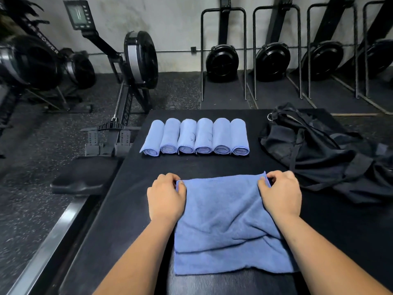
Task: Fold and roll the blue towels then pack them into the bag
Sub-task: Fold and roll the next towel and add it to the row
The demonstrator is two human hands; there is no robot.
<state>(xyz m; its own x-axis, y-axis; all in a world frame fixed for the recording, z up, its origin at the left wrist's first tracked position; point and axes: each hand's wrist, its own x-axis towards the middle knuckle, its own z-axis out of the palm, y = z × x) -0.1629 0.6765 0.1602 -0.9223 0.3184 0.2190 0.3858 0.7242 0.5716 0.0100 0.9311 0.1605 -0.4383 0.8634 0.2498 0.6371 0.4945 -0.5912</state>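
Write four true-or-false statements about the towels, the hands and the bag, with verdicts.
1. Six rolled towels lie side by side on the black mat. True.
2. The black bag lies left of them. False: it lies to their right.
3. The left hand and right hand each pinch a far corner of the unrolled towel. True.
4. The right hand rests on the bag. False: it holds the towel, apart from the bag.

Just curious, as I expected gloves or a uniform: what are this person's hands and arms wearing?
Nothing that shows. The left hand and right hand are bare: no gloves, rings or bands. The forearms are uncovered to the picture's lower edge: no sleeve, watch or bracelet in view.
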